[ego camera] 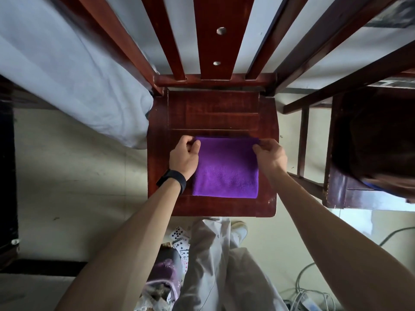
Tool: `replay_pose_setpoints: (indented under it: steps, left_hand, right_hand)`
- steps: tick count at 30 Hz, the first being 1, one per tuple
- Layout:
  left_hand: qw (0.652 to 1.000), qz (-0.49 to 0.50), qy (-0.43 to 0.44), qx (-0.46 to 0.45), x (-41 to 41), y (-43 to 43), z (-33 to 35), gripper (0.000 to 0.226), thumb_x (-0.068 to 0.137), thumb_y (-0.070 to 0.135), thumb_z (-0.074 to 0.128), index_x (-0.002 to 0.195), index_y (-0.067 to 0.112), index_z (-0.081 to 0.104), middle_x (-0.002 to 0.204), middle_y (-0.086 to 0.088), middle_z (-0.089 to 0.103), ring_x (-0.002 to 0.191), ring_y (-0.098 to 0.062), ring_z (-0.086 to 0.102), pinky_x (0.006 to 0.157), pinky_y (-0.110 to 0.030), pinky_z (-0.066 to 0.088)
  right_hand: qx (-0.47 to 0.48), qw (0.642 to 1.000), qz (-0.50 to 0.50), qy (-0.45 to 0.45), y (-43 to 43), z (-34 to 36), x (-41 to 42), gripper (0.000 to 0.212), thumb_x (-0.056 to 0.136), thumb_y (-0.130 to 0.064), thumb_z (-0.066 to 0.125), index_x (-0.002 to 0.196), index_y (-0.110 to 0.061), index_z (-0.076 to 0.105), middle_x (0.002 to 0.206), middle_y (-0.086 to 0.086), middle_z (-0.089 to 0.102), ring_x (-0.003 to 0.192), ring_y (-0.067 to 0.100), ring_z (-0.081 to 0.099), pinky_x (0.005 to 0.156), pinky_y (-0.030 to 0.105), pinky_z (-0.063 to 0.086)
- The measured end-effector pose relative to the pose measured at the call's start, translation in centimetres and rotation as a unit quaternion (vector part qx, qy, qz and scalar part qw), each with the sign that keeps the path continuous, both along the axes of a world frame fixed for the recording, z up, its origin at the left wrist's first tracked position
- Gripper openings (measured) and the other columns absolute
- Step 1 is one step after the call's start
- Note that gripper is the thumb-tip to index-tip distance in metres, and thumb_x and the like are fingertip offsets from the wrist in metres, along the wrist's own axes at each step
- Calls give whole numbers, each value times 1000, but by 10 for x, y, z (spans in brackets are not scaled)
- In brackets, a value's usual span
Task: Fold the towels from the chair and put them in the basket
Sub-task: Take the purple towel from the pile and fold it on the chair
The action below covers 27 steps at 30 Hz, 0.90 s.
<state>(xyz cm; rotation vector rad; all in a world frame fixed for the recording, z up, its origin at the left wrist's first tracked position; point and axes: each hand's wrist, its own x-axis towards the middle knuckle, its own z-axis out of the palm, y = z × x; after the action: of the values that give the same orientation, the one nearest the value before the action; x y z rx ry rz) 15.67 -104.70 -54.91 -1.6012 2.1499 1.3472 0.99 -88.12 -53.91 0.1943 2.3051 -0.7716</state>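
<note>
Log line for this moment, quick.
stage: folding | towel: purple, on chair | left hand: pinches far left corner | right hand: pinches far right corner

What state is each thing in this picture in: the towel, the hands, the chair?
chair: upright, standing on the floor.
purple towel: folded, lying flat on the chair's seat.
left hand: pinching the towel's far left corner.
right hand: pinching the towel's far right corner.
playing cards: scattered on the floor.

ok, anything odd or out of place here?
Only the playing cards: scattered on the floor in front of the chair seat, unrelated to folding. The purple towel lies flat and square on the seat, left hand and right hand pinching its far corners.
</note>
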Motion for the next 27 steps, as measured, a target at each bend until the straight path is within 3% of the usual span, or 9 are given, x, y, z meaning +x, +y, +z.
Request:
replay_pose_setpoints:
  steps: [5, 8, 10, 13, 16, 19, 23, 27]
  left_hand:
    - [999, -29, -3, -17, 0, -3, -1, 32, 98, 40, 53, 118, 15, 60, 88, 3, 62, 91, -22, 65, 74, -25, 43]
    - [992, -81, 12, -95, 2, 2, 1, 41, 95, 47, 53, 127, 20, 52, 104, -2, 61, 95, -22, 63, 72, -33, 52]
    - [970, -137, 23, -200, 12, 12, 1, 50, 93, 47, 55, 134, 18, 50, 121, -11, 58, 108, -25, 57, 80, -38, 52]
    - [913, -280, 32, -296, 28, 39, 1, 58, 92, 46, 52, 141, 14, 50, 145, -12, 47, 134, -31, 43, 106, -46, 38]
    - [879, -384, -20, -281, 35, 56, -9, 67, 95, 50, 43, 153, 20, 30, 163, -3, 18, 150, -27, 16, 116, -55, 21]
    - [878, -393, -49, -269, 34, 43, -24, 70, 94, 56, 39, 156, 28, 19, 165, -1, 7, 152, -24, 6, 118, -58, 14]
    - [866, -411, -42, -281, 38, 31, -42, 75, 92, 62, 39, 156, 33, 15, 165, 0, 1, 152, -21, 3, 118, -59, 9]
    - [870, -395, -53, -289, 40, 34, -43, 77, 92, 65, 37, 156, 30, 14, 165, -5, 1, 152, -23, 3, 118, -59, 7]
  right_hand:
    - [9, 1000, 17, 2, -1, 1, -1, 24, 93, -26, 63, 116, -18, 65, 97, -3, 64, 95, 18, 60, 83, 23, 41]
    - [14, 997, 23, 78, -3, 1, 10, 30, 92, -28, 62, 120, -16, 59, 112, 5, 63, 104, 25, 59, 90, 29, 40]
    - [4, 980, 67, 185, 0, 4, 29, 33, 91, -25, 61, 121, -12, 57, 118, 12, 57, 107, 30, 52, 94, 37, 38]
    - [1, 927, 248, 282, 8, 3, 60, 39, 89, -24, 56, 126, -12, 59, 131, 10, 57, 119, 31, 50, 98, 44, 42]
    - [31, 889, 385, 246, 17, -11, 78, 55, 95, -28, 50, 148, -15, 45, 158, 5, 37, 150, 24, 25, 118, 48, 27]
    - [82, 874, 429, 215, 26, -28, 76, 62, 101, -42, 36, 159, -27, 19, 167, -3, 10, 154, 17, 0, 122, 56, 11]
    - [100, 864, 443, 220, 32, -44, 70, 65, 101, -55, 31, 159, -35, 9, 168, -5, 2, 154, 15, -2, 121, 59, 6]
    - [109, 881, 404, 222, 28, -44, 78, 71, 100, -57, 32, 160, -28, 5, 168, 5, -4, 154, 22, -5, 121, 57, 2]
